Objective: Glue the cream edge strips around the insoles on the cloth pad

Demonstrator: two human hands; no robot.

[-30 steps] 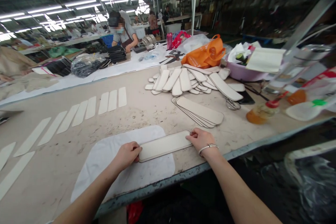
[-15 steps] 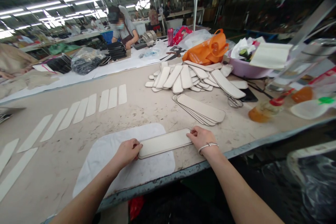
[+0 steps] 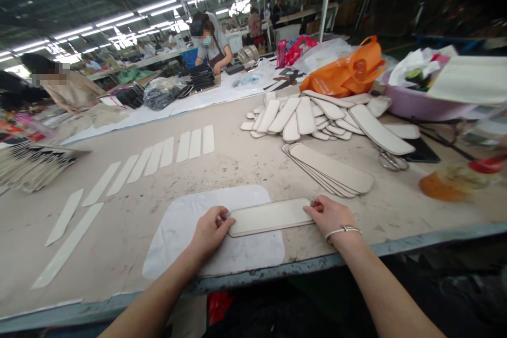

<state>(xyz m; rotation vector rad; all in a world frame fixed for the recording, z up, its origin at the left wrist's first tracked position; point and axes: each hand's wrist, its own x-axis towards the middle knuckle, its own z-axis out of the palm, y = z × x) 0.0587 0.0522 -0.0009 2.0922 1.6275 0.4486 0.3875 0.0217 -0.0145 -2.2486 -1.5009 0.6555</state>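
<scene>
A long cream panel (image 3: 271, 217) with rounded ends and a dark edge lies over a white cloth (image 3: 178, 237) near the table's front edge. My left hand (image 3: 212, 226) pinches its left end between thumb and fingers. At the other end, my right hand (image 3: 330, 215), with a bracelet on the wrist, is closed on the panel's right tip. Beyond the right hand is a fanned stack of similar panels (image 3: 332, 169). To the left, several thin pale strips (image 3: 134, 168) lie spaced out on the table.
A loose heap of panels (image 3: 304, 116) is at the back right, beside an orange bag (image 3: 344, 71), a purple basin (image 3: 428, 103) and scissors (image 3: 392, 161). A bottle of amber liquid (image 3: 443, 182) stands at the right. Co-workers, one masked (image 3: 214, 45), are across the table.
The view has turned left, so everything sits farther right in the picture and another person shows at the left. Both hands still hold the panel on the cloth.
</scene>
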